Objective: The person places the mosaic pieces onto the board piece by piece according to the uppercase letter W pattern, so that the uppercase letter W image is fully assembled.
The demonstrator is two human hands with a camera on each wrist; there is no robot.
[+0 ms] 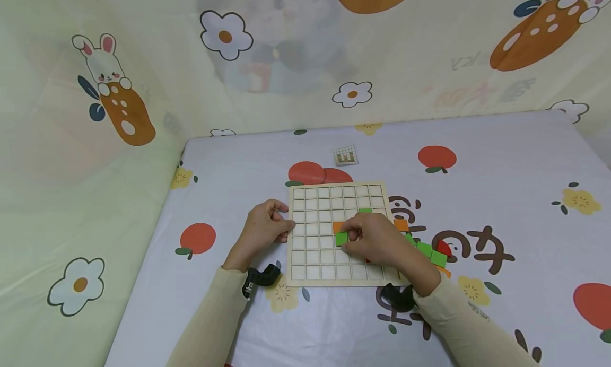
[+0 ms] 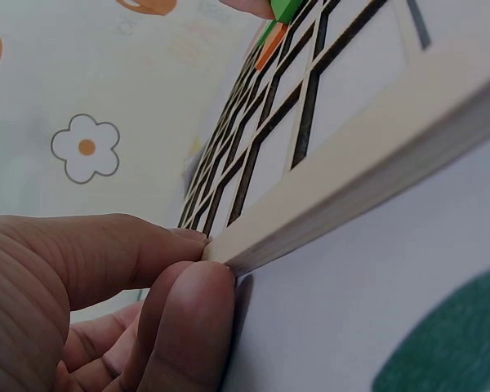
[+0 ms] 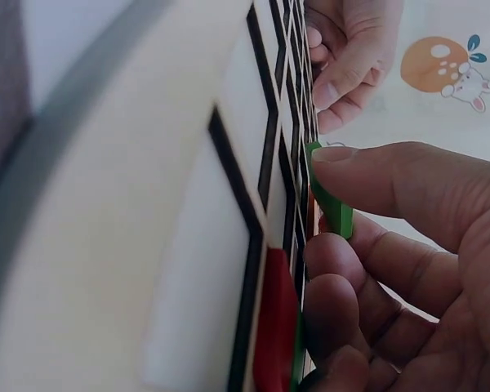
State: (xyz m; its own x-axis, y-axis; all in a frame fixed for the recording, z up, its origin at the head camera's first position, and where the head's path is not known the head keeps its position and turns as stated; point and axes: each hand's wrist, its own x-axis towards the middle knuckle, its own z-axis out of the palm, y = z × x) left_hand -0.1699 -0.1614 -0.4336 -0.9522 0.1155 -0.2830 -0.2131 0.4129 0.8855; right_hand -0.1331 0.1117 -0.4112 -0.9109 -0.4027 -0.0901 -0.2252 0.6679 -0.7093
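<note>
A wooden grid board (image 1: pixel 312 283) with rows of square cells lies on the cloth. My left hand (image 1: pixel 264 224) pinches its left edge between thumb and forefinger, and the left wrist view shows the fingertips (image 2: pixel 198 306) right at the rim. Over the middle of the board, my right hand (image 1: pixel 374 238) pinches a green square tile (image 1: pixel 341 239), tilted in the right wrist view. An orange tile (image 1: pixel 338 227) is in a cell just behind it. Farther back on the board is another green tile (image 1: pixel 365 210). A red tile (image 3: pixel 275 318) shows low in the right wrist view, mostly covered in the head view.
Several loose green tiles (image 1: pixel 438 259) lie right of the board, with a red piece (image 1: pixel 444 248) and an orange tile (image 1: pixel 401 225) among them. A small gridded card (image 1: pixel 346 155) lies behind the board. A patterned curtain (image 1: pixel 286 107) hangs along the table's back edge.
</note>
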